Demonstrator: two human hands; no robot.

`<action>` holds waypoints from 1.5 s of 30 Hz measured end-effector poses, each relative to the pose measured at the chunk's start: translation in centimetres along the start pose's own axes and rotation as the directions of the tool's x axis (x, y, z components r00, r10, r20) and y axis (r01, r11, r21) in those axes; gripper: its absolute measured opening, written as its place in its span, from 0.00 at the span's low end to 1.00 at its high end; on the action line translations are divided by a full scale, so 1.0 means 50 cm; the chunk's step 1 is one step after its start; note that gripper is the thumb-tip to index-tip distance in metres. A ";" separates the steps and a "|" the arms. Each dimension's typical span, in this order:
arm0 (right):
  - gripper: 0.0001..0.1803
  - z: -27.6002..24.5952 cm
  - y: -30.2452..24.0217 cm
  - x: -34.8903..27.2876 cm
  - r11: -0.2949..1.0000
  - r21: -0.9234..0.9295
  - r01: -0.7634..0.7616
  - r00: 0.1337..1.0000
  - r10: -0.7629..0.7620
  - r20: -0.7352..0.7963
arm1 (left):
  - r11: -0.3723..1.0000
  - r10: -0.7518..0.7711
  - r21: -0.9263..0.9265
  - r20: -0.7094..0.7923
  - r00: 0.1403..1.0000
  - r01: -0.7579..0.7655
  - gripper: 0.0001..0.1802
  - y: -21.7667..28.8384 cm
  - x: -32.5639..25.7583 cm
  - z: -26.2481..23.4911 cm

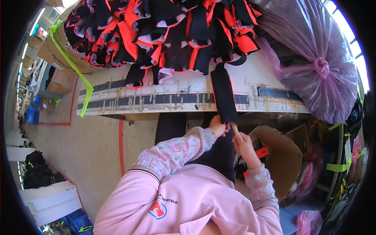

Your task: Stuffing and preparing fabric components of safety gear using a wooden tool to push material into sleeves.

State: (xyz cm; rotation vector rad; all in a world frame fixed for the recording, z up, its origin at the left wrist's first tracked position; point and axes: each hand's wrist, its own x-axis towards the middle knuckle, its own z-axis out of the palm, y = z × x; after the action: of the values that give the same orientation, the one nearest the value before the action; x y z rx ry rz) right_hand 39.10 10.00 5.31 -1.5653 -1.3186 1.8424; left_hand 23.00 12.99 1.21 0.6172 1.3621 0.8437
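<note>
A long black fabric strip (224, 94) with red-orange edges hangs over the table's front edge. My left hand (218, 126) is closed on its lower end, its fingers partly behind the cloth. Just to the right, my right hand (243, 145) grips a thin tan stick (235, 128), whose upper end meets the strip's bottom edge; whether it goes inside the cloth I cannot tell. At its far end the strip reaches a big heap of similar black and red-orange fabric pieces (168, 51) on the table.
The worn white table (188, 106) has dark tape along its front. On its right sits a tied, translucent purple plastic bag (321, 70). A cardboard box (280, 156) stands open below, right of my knees. Neon-yellow tape (70, 62) hangs at the left, near cardboard.
</note>
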 end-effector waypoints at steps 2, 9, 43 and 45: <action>0.18 0.025 0.007 0.023 0.947 0.297 -0.118 0.988 0.083 0.129 | 0.997 0.055 -0.045 -0.008 0.998 -0.055 0.12 0.002 -0.001 0.001; 0.16 0.067 -0.007 0.001 0.734 0.651 -0.194 0.939 -0.054 0.341 | 0.988 0.103 -0.126 0.073 0.992 -0.093 0.13 -0.007 0.008 -0.013; 0.12 -0.102 0.200 -0.202 0.735 -0.645 0.207 0.797 -0.510 -0.325 | 0.879 0.323 -0.377 0.023 0.946 -0.291 0.16 0.011 0.037 -0.078; 0.14 -0.137 0.176 -0.163 0.862 -0.454 0.224 0.750 -0.450 -0.485 | 0.902 0.297 -0.343 0.050 0.954 -0.262 0.16 0.016 0.041 -0.071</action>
State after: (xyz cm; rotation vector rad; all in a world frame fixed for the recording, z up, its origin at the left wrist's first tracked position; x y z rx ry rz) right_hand 50.24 2.16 2.92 -1.7196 -1.5597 0.8084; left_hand 19.38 14.77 0.18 0.5881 1.0183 1.2299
